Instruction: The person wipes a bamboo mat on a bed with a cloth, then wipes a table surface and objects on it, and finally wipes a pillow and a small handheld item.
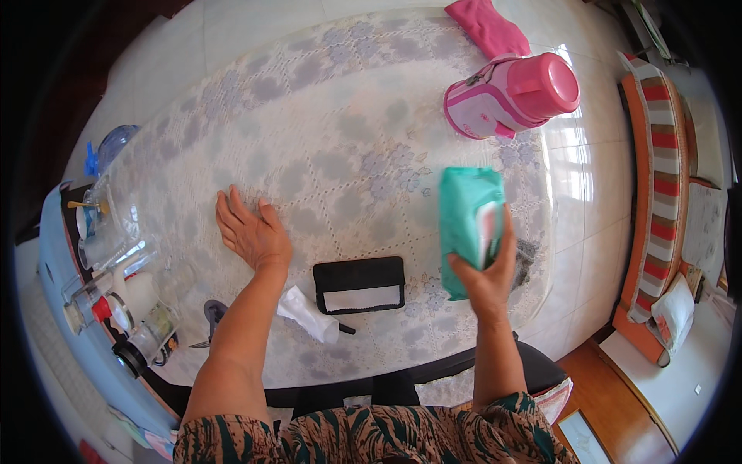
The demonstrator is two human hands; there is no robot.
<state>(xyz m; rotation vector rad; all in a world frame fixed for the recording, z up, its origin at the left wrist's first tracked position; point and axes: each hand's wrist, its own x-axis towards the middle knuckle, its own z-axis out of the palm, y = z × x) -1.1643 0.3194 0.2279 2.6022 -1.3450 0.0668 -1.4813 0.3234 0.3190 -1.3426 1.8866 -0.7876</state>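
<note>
My right hand [493, 269] grips a green soft pack of wipes [458, 226] by its near end, at the right part of the table; the pack looks slightly blurred. Empty, with fingers apart, my left hand [253, 235] is over the flowered tablecloth [342, 162] on the left; whether it touches the cloth I cannot tell. Between my forearms lies a black case [358, 269] with a white strip along its near side. A crumpled white tissue [307, 313] is beside it, with a thin black end sticking out. Dark-handled scissors [214, 313] are partly hidden by my left forearm.
A pink vacuum flask in a fabric cover [493, 104] stands at the far right, near a pink cloth [490, 26]. A grey cloth [525, 261] lies behind my right hand. Several glass jars and cups [124, 290] crowd the left edge. A striped sofa [664, 191] is beyond.
</note>
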